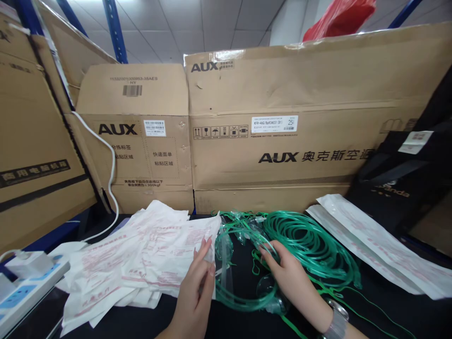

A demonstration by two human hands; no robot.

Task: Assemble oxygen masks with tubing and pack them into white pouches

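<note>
Cardboard boxes (282, 117) wall a dark table (229, 325) strewn with pouches (141, 254) and tubing (310, 245).

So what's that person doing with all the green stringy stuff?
A person is working at a black table. Their left hand pinches the edge of a white pouch on a pile. Their right hand rests on green tubing coiled beside a clear mask. More pouches lie to the right, cardboard boxes behind.

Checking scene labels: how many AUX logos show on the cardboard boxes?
3: first logo on the smaller left box; second logo at the top-left corner of the long box; third logo mid-front of it. More may be hidden.
</note>
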